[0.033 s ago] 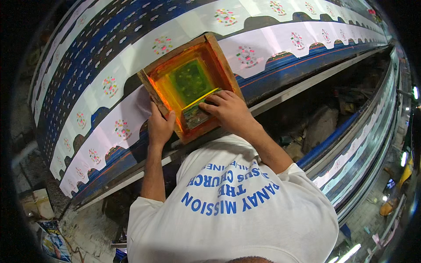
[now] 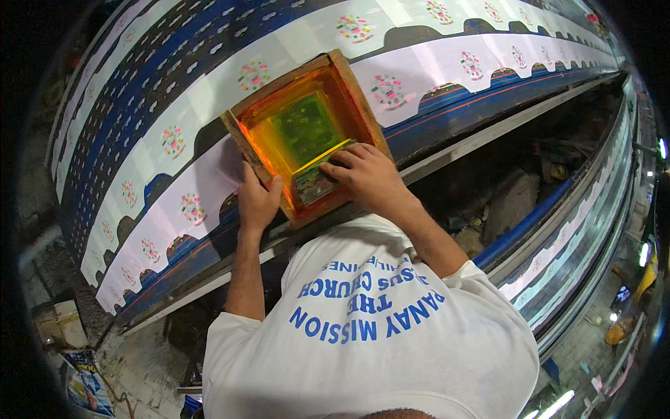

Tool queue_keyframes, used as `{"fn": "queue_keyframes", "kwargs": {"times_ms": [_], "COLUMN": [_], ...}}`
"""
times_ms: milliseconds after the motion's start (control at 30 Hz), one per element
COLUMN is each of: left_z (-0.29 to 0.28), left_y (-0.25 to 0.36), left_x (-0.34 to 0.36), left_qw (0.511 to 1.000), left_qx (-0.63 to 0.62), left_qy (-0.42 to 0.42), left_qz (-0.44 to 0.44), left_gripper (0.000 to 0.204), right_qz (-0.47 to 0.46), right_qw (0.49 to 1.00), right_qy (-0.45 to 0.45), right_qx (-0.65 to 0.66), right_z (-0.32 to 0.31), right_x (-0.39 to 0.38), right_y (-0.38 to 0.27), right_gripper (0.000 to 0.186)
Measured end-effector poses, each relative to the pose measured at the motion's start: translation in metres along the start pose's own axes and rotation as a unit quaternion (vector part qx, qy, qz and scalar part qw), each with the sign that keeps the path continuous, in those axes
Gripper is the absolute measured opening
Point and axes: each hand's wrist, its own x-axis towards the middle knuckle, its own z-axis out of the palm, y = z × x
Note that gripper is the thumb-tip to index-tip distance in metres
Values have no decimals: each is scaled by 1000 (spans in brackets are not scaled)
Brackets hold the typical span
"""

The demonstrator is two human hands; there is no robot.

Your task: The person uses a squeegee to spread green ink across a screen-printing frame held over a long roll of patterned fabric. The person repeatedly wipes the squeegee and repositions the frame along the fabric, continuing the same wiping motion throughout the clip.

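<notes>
A wooden screen-printing frame (image 2: pixel 365 105) lies tilted over the nearest row of white cut pieces. Its walls are stained orange, and its mesh (image 2: pixel 306 127) shows yellow with a dark green square. My left hand (image 2: pixel 259 199) is closed on the frame's near left side, thumb along the rim. Inside the frame, at its near end, my right hand (image 2: pixel 368 176) is wrapped over a squeegee (image 2: pixel 313 183) with a bright yellow blade edge. Part of the squeegee is hidden under my fingers. The cut pieces (image 2: pixel 433 63) bear small multicoloured round prints.
The long blue printing table (image 2: pixel 481 99) carries rows of cut pieces with scalloped edges. A metal rail (image 2: pixel 447 153) borders its near side. Beyond a dark gap on the right stands another long table with printed pieces (image 2: pixel 551 269). A cardboard box (image 2: pixel 63 325) sits at the lower left.
Hardly anything differs. The view has shifted very slightly; both hands, the frame and the squeegee keep nearly the same places.
</notes>
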Motion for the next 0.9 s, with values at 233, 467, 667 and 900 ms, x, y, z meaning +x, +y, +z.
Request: {"fn": "queue_keyframes", "kwargs": {"times_ms": [233, 467, 667, 900], "left_z": [121, 174, 179, 177], "left_y": [67, 73, 67, 66], "left_x": [60, 85, 86, 86], "left_qw": [999, 998, 996, 999], "left_qx": [-13, -48, -90, -24], "left_qy": [8, 7, 4, -5], "left_qz": [38, 36, 24, 25], "left_gripper": [64, 80, 76, 72], "right_qz": [34, 2, -26, -7], "right_qw": [999, 1000, 998, 1000], "right_qy": [12, 14, 61, -17], "right_qx": [-32, 8, -7, -1], "right_z": [-56, -62, -60, -68], "right_x": [-46, -64, -62, -54], "right_y": [120, 191, 197, 197], "right_gripper": [59, 56, 40, 46]}}
